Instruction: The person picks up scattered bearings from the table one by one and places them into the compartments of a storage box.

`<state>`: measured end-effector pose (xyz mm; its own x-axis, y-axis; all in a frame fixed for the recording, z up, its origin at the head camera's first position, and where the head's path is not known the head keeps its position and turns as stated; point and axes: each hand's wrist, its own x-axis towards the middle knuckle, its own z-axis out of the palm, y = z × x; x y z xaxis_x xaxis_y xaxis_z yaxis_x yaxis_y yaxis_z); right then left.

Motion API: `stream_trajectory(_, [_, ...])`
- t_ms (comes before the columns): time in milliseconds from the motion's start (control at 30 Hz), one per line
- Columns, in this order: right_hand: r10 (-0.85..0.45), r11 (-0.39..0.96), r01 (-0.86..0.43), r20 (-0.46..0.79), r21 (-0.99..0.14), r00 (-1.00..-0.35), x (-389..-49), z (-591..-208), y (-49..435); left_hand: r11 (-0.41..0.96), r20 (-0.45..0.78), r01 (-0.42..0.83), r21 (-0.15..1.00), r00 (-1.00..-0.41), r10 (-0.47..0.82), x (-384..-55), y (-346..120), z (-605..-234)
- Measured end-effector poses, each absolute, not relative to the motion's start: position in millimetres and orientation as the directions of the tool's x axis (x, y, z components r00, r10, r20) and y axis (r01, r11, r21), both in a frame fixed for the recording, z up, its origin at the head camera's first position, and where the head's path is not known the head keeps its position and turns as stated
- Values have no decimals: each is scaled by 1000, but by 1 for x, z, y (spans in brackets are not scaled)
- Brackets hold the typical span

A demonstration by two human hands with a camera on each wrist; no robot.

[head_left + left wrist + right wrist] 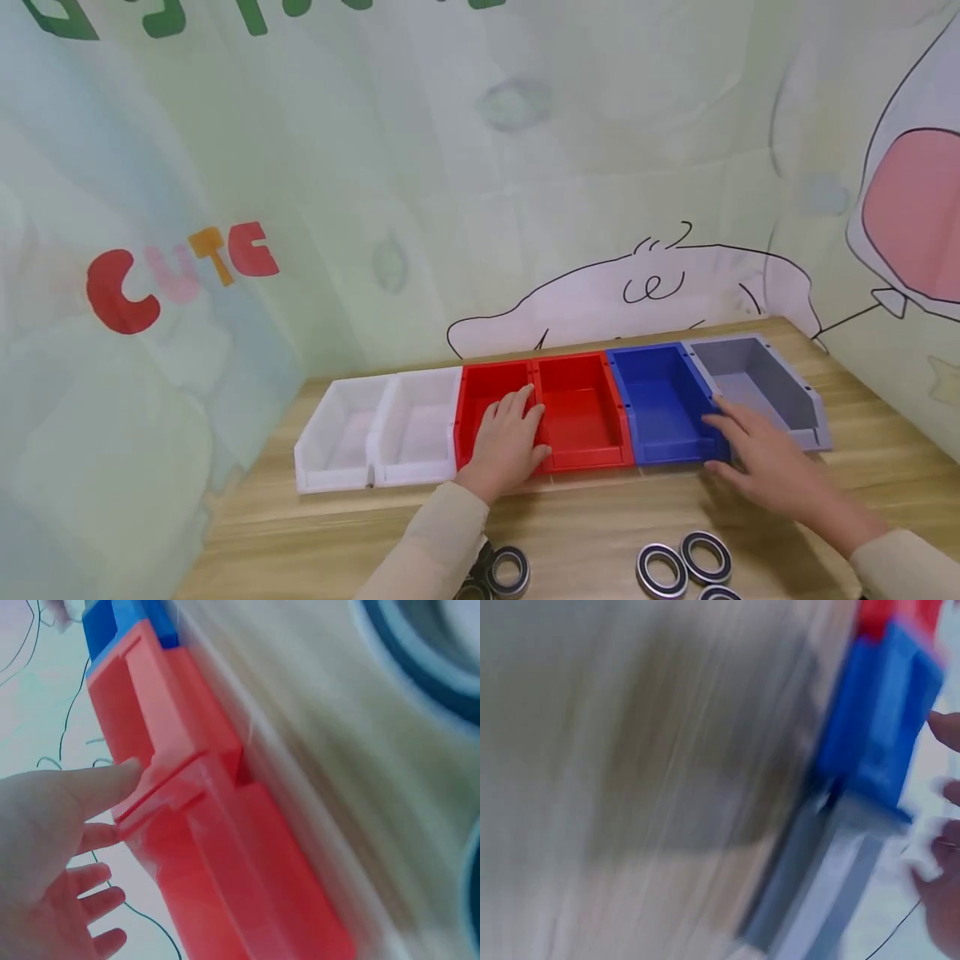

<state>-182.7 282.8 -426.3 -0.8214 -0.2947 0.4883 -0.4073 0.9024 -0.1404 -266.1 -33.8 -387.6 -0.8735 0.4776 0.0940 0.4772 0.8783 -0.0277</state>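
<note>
In a row on the grained table (592,508), boxy plastic bins (576,408). Left hand (504,437) spread at the red pair (588,457), right hand (772,458) loosely spread by blue bin (660,408). Ring-shaped bearings (642,571) nearer; white bins (411,475) in head view only.

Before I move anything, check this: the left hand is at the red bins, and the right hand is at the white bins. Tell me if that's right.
The second half is wrong: the right hand is by the blue bin and the gray bin, as the head view shows. The left hand is indeed at the red bins.
</note>
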Motion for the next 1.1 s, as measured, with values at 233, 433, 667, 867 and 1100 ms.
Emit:
stream_trajectory(233, [-374,879,-369,43,-303,-926,-145,-431,246,881,-38,467,73,-882,470,-284,-33,-380])
stream_trajectory(433, [-318,885,-295,-5,-360,-948,-141,-437,231,877,-72,478,55,-874,481,-289,-29,-380])
stream_trajectory(667, [-319,869,-256,-83,-423,-944,-139,-440,226,890,-93,455,34,-885,456,-285,-29,-382])
stream_trajectory(867, [-351,877,-355,71,-325,-934,-136,-443,226,876,-47,479,-56,-877,477,-284,-30,-380])
stream_trajectory(1100, [-258,878,-188,-105,-439,-961,-142,-441,227,866,-45,487,-111,-873,486,-284,-31,-384])
